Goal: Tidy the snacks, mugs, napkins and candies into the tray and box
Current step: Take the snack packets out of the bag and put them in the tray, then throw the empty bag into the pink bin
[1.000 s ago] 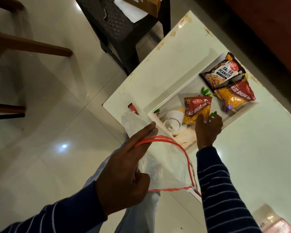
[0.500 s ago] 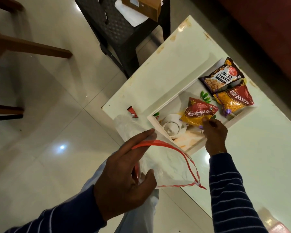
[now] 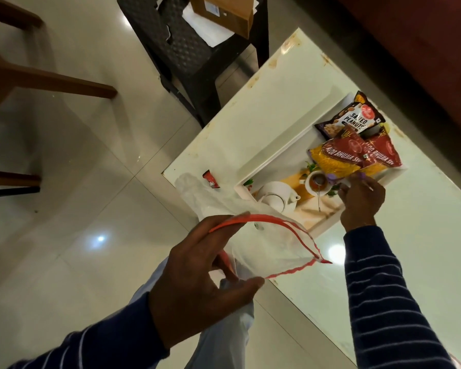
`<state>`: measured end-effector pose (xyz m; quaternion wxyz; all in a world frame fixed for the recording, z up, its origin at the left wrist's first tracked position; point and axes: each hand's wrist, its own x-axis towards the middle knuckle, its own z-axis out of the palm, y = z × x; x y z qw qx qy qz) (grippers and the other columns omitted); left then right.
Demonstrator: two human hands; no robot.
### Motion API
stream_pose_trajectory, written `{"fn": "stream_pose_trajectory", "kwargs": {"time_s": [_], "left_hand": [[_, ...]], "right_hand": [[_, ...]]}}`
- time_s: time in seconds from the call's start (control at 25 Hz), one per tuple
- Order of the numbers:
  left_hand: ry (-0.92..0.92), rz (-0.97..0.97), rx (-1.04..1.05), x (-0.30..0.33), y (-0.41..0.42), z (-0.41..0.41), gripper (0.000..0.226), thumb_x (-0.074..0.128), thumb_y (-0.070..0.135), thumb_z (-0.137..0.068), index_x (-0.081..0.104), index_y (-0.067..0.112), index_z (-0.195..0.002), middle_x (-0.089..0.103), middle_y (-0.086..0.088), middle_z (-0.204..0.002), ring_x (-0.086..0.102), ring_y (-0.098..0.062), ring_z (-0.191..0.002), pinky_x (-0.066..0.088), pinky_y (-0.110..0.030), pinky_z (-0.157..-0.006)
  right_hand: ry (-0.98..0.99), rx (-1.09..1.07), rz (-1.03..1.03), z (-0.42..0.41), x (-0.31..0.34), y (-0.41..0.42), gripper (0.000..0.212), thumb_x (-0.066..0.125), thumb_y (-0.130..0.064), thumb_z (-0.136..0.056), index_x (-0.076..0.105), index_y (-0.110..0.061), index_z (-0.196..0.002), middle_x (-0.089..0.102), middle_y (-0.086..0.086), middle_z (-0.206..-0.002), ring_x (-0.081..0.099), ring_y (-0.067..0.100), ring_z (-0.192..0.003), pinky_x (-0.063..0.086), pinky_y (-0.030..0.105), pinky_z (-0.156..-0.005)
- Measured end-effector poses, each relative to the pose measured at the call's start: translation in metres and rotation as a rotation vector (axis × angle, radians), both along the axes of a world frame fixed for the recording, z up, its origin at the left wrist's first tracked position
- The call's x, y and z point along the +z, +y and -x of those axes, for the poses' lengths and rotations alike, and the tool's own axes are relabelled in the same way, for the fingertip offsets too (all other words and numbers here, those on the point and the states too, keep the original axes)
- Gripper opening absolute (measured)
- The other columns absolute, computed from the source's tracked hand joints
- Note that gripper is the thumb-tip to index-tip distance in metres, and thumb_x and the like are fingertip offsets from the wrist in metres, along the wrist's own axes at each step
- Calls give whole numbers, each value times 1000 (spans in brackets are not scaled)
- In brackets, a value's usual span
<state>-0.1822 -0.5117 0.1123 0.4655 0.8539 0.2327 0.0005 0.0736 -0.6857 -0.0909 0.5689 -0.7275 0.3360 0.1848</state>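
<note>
A white tray [image 3: 285,153] with a printed teapot picture lies on the white table [image 3: 423,262]. At its far end are a salted peanuts packet [image 3: 354,118] and a red aloo bhujia packet [image 3: 383,155]. A second aloo bhujia packet [image 3: 336,161] lies partly over both, and my right hand [image 3: 362,201] pinches its near edge. My left hand [image 3: 197,283] grips the red-rimmed mouth of a clear plastic bag [image 3: 272,246], held open over the table's near corner. A small red candy wrapper [image 3: 210,178] lies at the table's corner beside the bag.
A black plastic chair [image 3: 186,49] stands past the table's far-left edge, with a brown cardboard box [image 3: 224,9] and white paper on its seat. Wooden chair legs [image 3: 51,81] cross the tiled floor at left. A dark red surface borders the table's far right.
My right hand has carried the second aloo bhujia packet from the tray's middle to its far end, onto the other packets. The printed cup is now uncovered. My left hand kept the bag open.
</note>
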Motion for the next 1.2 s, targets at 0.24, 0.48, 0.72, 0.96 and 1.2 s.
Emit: {"fn": "stream_pose_trajectory", "kwargs": {"time_s": [0.24,0.48,0.72,0.96,1.2], "left_hand": [[22,34,-66,33,-2,-15,67,86,38,-68,57,26,-127,63,7,-117,61,12,-90,52,-8,-81],[-128,144,-155,142,-2,-82,54,87,7,-68,64,29,-112,63,8,-110,67,-1,-92,57,-16,-78],[-403,276,-358,310,-1,-143,55,84,18,-75,63,31,-125,51,22,-139,74,-8,-75,59,-22,-68],[-657,258,-174,398,22,-167,68,72,61,-71,50,49,-135,38,23,-152,58,-6,-123,54,-33,-94],[-466,714,-360,440,-22,-201,91,66,81,-63,25,62,-141,25,4,-161,37,-30,-141,45,-61,-97]], "right_hand": [[-406,719,165,84,155,-18,58,57,-70,-83,60,-30,-125,64,-9,-125,61,15,-116,51,31,-97],[-584,1137,334,99,298,3,128,74,-84,-51,22,-32,-154,42,-11,-154,43,16,-140,34,52,-114],[-832,659,38,45,453,3,36,59,-17,-99,60,-31,-132,68,-16,-126,63,2,-116,53,34,-98],[-944,326,-265,16,592,-63,30,50,1,-98,75,-15,-104,75,7,-100,69,22,-89,56,34,-81],[-808,112,-691,17,685,-109,27,51,-3,-97,75,-14,-96,76,4,-82,71,21,-80,61,28,-62]]}}
